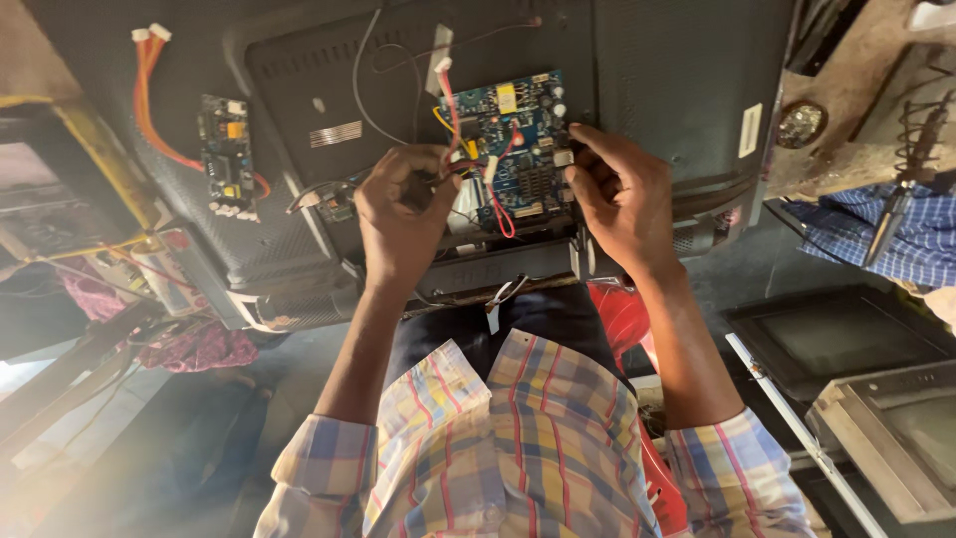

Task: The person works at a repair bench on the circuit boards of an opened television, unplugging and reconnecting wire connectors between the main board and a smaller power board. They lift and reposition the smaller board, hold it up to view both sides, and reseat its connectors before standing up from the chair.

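A blue circuit board (518,139) lies on the black back panel of a flat television (657,70). My left hand (403,214) pinches a bundle of red and yellow wires (468,164) that runs to the board's left edge. My right hand (622,194) grips the board's right edge, fingertips on a small white part there. Both forearms come up from my plaid shirt sleeves at the bottom of the view.
A smaller green circuit board (227,154) with red and orange wires (149,90) lies to the left on the panel. Old television sets (886,399) stand at lower right. A soldering iron stand (921,139) and a blue plaid cloth (896,234) sit at right.
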The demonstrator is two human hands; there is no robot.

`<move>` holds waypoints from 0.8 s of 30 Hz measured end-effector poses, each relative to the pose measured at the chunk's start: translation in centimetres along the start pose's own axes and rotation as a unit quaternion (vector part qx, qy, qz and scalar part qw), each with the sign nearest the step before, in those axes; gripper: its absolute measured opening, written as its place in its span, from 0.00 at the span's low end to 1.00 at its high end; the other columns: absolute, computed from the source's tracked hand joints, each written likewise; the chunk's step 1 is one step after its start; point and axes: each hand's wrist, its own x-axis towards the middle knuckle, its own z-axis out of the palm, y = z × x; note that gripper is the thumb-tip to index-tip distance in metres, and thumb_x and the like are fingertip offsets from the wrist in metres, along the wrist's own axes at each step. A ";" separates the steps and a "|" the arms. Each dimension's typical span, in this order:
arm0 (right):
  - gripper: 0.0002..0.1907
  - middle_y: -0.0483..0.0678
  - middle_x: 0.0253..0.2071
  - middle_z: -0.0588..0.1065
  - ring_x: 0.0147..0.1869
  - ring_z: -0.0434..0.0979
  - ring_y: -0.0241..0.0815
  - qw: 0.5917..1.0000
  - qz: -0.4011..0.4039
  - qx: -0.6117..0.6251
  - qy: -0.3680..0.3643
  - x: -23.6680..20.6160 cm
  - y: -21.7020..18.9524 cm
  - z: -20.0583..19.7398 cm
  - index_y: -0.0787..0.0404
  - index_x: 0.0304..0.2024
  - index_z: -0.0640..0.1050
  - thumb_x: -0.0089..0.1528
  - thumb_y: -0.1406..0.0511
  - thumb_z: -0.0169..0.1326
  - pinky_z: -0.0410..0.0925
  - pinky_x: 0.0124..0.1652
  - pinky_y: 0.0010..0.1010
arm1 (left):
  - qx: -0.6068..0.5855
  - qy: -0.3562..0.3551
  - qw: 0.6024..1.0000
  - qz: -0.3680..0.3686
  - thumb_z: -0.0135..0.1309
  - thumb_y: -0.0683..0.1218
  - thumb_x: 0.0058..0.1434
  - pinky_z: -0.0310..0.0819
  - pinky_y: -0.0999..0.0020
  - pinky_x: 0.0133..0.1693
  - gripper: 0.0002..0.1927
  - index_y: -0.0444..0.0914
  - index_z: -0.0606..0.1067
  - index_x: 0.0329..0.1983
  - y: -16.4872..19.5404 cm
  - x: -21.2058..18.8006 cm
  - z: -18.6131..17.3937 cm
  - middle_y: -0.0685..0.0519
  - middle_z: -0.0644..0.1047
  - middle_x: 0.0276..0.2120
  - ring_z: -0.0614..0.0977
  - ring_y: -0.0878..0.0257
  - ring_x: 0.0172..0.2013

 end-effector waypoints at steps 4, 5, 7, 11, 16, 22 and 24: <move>0.19 0.50 0.42 0.78 0.37 0.78 0.31 1.000 -0.007 0.017 -0.001 0.0 -0.1 0.2 0.68 0.62 0.76 0.68 0.76 0.58 0.73 0.33 0.22 | 0.006 -0.001 1.000 0.007 0.64 0.33 0.59 0.69 0.79 0.30 0.07 0.32 0.77 0.37 0.0 -0.3 -0.1 0.51 0.81 0.48 0.74 0.77 0.28; 0.19 0.51 0.43 0.78 0.38 0.78 0.31 1.000 -0.012 0.016 -0.001 0.0 -0.1 0.2 0.68 0.62 0.76 0.68 0.77 0.58 0.73 0.33 0.22 | -0.004 -0.002 1.000 0.007 0.64 0.33 0.59 0.68 0.79 0.29 0.08 0.32 0.77 0.38 0.0 -0.3 -0.1 0.51 0.80 0.49 0.74 0.77 0.28; 0.19 0.51 0.43 0.77 0.38 0.78 0.31 1.000 -0.018 0.021 -0.001 -0.1 0.0 0.3 0.68 0.62 0.75 0.69 0.77 0.58 0.73 0.32 0.21 | -0.024 -0.004 1.000 0.006 0.64 0.33 0.60 0.67 0.78 0.29 0.08 0.32 0.78 0.40 0.0 -0.5 -0.2 0.51 0.80 0.50 0.72 0.77 0.29; 0.20 0.51 0.44 0.76 0.39 0.77 0.31 0.999 -0.020 0.031 -0.005 -0.3 0.2 0.2 0.67 0.64 0.73 0.69 0.77 0.57 0.71 0.33 0.20 | 0.004 -0.015 0.999 0.030 0.65 0.34 0.59 0.71 0.78 0.30 0.09 0.33 0.78 0.41 0.2 -0.6 -0.5 0.52 0.80 0.50 0.75 0.76 0.29; 0.21 0.50 0.46 0.75 0.41 0.75 0.30 0.999 -0.016 0.043 -0.001 -0.3 0.3 0.1 0.66 0.64 0.73 0.69 0.79 0.55 0.70 0.35 0.20 | 0.011 -0.032 0.998 0.052 0.65 0.34 0.59 0.72 0.77 0.31 0.11 0.34 0.79 0.44 0.9 -0.7 -0.9 0.52 0.79 0.49 0.78 0.74 0.31; 0.19 0.50 0.48 0.75 0.45 0.75 0.32 0.996 -0.076 -0.029 0.027 0.8 -1.1 -1.1 0.62 0.65 0.76 0.72 0.78 0.56 0.71 0.39 0.22 | 0.052 -0.044 0.996 0.061 0.65 0.37 0.61 0.74 0.74 0.29 0.07 0.36 0.80 0.41 1.7 -0.5 -0.7 0.51 0.79 0.46 0.79 0.69 0.28; 0.17 0.50 0.50 0.76 0.44 0.77 0.33 0.995 -0.086 -0.051 0.021 2.0 -1.8 -1.6 0.62 0.63 0.77 0.73 0.78 0.58 0.69 0.38 0.23 | 0.067 -0.040 0.993 0.083 0.65 0.37 0.61 0.75 0.73 0.29 0.08 0.36 0.80 0.42 1.9 -0.5 -0.6 0.52 0.78 0.45 0.80 0.66 0.30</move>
